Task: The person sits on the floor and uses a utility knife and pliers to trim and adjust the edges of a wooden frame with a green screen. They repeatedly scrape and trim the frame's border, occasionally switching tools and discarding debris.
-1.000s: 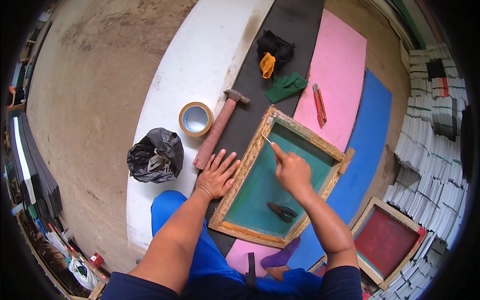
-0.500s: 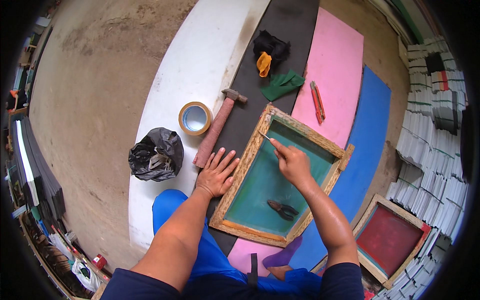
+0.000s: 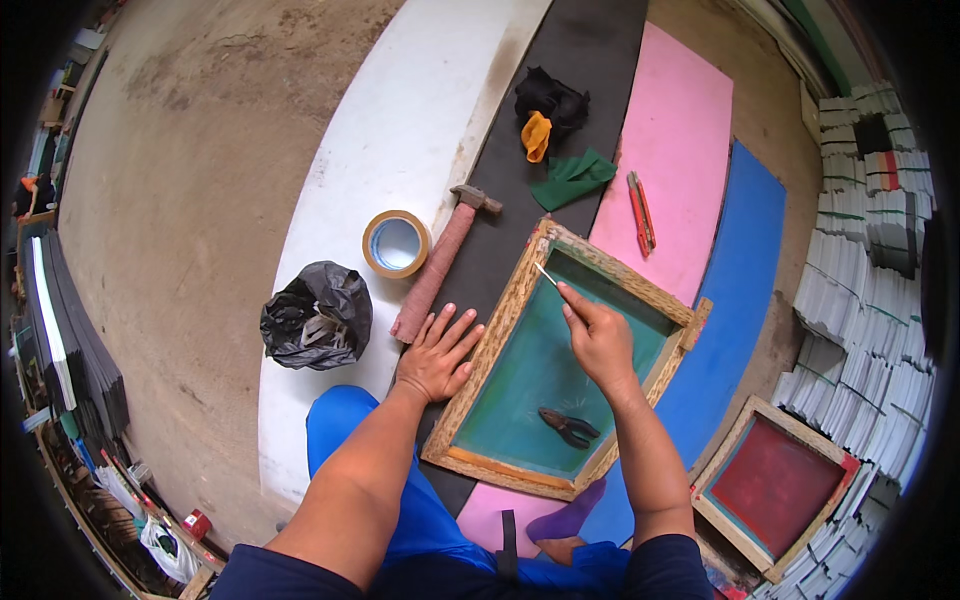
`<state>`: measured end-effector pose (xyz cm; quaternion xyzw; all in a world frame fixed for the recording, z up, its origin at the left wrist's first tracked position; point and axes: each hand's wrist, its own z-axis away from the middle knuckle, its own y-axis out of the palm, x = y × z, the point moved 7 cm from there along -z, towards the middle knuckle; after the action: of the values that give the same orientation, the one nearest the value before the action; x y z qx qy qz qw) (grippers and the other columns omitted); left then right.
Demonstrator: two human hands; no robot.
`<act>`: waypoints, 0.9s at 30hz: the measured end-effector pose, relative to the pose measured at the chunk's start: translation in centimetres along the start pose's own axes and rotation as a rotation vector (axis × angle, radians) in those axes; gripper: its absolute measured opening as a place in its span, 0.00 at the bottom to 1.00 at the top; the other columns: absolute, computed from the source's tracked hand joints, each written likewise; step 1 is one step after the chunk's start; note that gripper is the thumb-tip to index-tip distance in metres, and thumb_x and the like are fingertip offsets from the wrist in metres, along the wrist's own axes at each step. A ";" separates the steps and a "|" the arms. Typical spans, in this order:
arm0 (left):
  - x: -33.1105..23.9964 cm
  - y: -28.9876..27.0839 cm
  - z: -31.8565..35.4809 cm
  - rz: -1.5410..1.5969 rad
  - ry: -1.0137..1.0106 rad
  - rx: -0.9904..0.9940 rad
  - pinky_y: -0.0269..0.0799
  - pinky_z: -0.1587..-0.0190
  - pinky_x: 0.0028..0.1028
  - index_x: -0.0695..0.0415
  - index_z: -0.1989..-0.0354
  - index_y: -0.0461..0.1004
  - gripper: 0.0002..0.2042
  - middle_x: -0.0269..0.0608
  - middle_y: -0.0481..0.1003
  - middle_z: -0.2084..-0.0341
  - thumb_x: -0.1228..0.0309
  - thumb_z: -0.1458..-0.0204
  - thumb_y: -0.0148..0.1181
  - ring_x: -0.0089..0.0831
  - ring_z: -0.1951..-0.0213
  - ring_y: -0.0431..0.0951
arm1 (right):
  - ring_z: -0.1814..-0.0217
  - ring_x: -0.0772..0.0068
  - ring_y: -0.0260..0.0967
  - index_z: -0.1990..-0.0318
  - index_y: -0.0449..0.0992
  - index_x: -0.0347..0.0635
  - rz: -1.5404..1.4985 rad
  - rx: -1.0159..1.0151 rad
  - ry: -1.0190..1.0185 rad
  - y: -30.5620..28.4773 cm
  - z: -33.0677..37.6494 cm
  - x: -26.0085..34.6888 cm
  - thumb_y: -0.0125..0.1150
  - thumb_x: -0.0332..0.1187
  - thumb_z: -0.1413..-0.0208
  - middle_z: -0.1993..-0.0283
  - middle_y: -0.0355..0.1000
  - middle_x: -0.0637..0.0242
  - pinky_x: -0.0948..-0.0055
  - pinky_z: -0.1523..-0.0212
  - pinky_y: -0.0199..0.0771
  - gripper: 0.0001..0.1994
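Observation:
A wooden frame (image 3: 490, 345) with green mesh (image 3: 520, 360) stretched across it lies tilted in front of me. My right hand (image 3: 602, 345) is closed around a slim, pale, rod-like tool (image 3: 548, 275). Its tip is by the inner edge of the frame's left rail, near the far corner; the rest of the tool is hidden in my fist. Flat on the black sheet, fingers spread, my left hand (image 3: 437, 355) rests against the outer side of that rail. Pliers (image 3: 570, 427) with dark handles lie on the mesh, nearer to me.
Left of the frame are a hammer (image 3: 440, 265) with a wrapped handle, a tape roll (image 3: 396, 244) and a black plastic bag (image 3: 318, 316). Beyond lie cloth scraps (image 3: 574, 178) and a red cutter knife (image 3: 641, 214). A red-mesh frame (image 3: 775, 485) and paper stacks (image 3: 850, 290) are at right.
My right hand has drawn back to the right, bringing the tool's tip off the top of the left rail toward its inner edge. My left hand stays in place against the frame.

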<state>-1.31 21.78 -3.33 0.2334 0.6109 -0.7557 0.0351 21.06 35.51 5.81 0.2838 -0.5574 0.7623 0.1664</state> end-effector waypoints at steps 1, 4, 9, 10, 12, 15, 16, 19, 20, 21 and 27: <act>0.0 0.0 0.0 -0.001 0.002 -0.002 0.40 0.22 0.47 0.41 0.25 0.60 0.33 0.31 0.49 0.22 0.54 0.42 0.50 0.41 0.21 0.42 | 0.67 0.53 0.76 0.43 0.82 0.64 0.104 -0.017 0.004 -0.4 -0.1 0.4 0.63 0.37 0.38 0.71 0.76 0.58 0.56 0.66 0.76 0.16; -0.1 -0.2 -0.1 0.010 0.017 -0.027 0.40 0.23 0.47 0.44 0.27 0.64 0.30 0.36 0.53 0.23 0.53 0.39 0.43 0.43 0.22 0.45 | 0.67 0.53 0.77 0.44 0.82 0.65 0.130 -0.034 -0.025 0.1 -0.4 0.5 0.63 0.38 0.38 0.71 0.76 0.60 0.54 0.66 0.76 0.15; -0.3 -0.6 -0.2 0.030 0.016 -0.023 0.40 0.23 0.47 0.44 0.27 0.64 0.30 0.36 0.53 0.23 0.53 0.40 0.44 0.43 0.22 0.45 | 0.67 0.53 0.77 0.43 0.81 0.67 0.175 -0.027 -0.019 0.6 -0.3 0.4 0.62 0.40 0.37 0.71 0.76 0.61 0.54 0.67 0.76 0.16; -0.3 -0.6 -0.2 0.031 0.014 -0.020 0.40 0.23 0.47 0.44 0.27 0.64 0.31 0.36 0.53 0.23 0.53 0.40 0.44 0.43 0.22 0.45 | 0.67 0.53 0.77 0.43 0.81 0.67 0.177 -0.029 -0.021 0.6 -0.3 0.5 0.62 0.40 0.37 0.71 0.76 0.61 0.54 0.67 0.76 0.16; -0.2 -0.4 -0.1 0.022 0.012 -0.006 0.40 0.23 0.47 0.42 0.26 0.61 0.32 0.34 0.50 0.22 0.53 0.41 0.48 0.42 0.21 0.43 | 0.68 0.53 0.77 0.42 0.81 0.66 0.202 -0.019 -0.031 0.7 -0.3 0.6 0.61 0.39 0.37 0.71 0.75 0.61 0.54 0.67 0.76 0.16; -0.2 -0.2 0.0 0.013 0.014 0.003 0.40 0.23 0.47 0.42 0.25 0.60 0.33 0.33 0.49 0.22 0.54 0.41 0.50 0.42 0.21 0.42 | 0.70 0.51 0.77 0.42 0.81 0.64 0.433 0.037 -0.034 0.6 -0.2 2.0 0.60 0.38 0.37 0.71 0.75 0.60 0.53 0.67 0.77 0.16; -0.2 -0.2 0.0 0.010 0.015 0.004 0.40 0.23 0.47 0.42 0.25 0.60 0.33 0.33 0.49 0.22 0.54 0.41 0.50 0.42 0.21 0.42 | 0.71 0.50 0.77 0.42 0.81 0.64 0.541 0.063 -0.034 0.7 -0.2 2.7 0.59 0.38 0.36 0.71 0.75 0.59 0.53 0.67 0.77 0.16; -0.4 -0.4 -0.1 -0.004 0.024 -0.011 0.40 0.23 0.47 0.43 0.25 0.60 0.32 0.34 0.49 0.22 0.54 0.41 0.49 0.43 0.21 0.42 | 0.74 0.52 0.77 0.41 0.80 0.64 0.707 0.032 -0.091 1.7 0.2 3.1 0.60 0.36 0.39 0.71 0.75 0.60 0.54 0.70 0.79 0.19; -0.3 -0.4 -0.2 -0.001 0.024 -0.011 0.40 0.23 0.47 0.44 0.26 0.61 0.32 0.35 0.50 0.22 0.54 0.41 0.47 0.43 0.22 0.43 | 0.74 0.52 0.77 0.41 0.80 0.64 0.544 0.044 -0.067 1.8 0.0 2.5 0.60 0.35 0.40 0.71 0.75 0.59 0.54 0.70 0.79 0.19; -0.3 -0.5 -0.1 0.001 0.020 -0.013 0.40 0.23 0.48 0.45 0.26 0.62 0.31 0.36 0.51 0.23 0.54 0.40 0.45 0.44 0.22 0.44 | 0.74 0.52 0.77 0.40 0.80 0.64 0.381 0.058 -0.046 1.6 -0.6 1.8 0.60 0.35 0.40 0.70 0.76 0.59 0.53 0.71 0.79 0.20; -0.3 -0.3 -0.2 0.001 0.023 -0.015 0.39 0.23 0.48 0.46 0.27 0.63 0.31 0.37 0.53 0.23 0.54 0.40 0.44 0.45 0.22 0.45 | 0.64 0.46 0.79 0.39 0.79 0.63 0.311 0.135 -0.019 1.7 -0.8 -0.1 0.59 0.37 0.37 0.61 0.81 0.55 0.52 0.62 0.79 0.18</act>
<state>-1.09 21.99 -2.95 0.2425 0.6167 -0.7484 0.0302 19.97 35.70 4.25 0.2118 -0.5437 0.8119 0.0215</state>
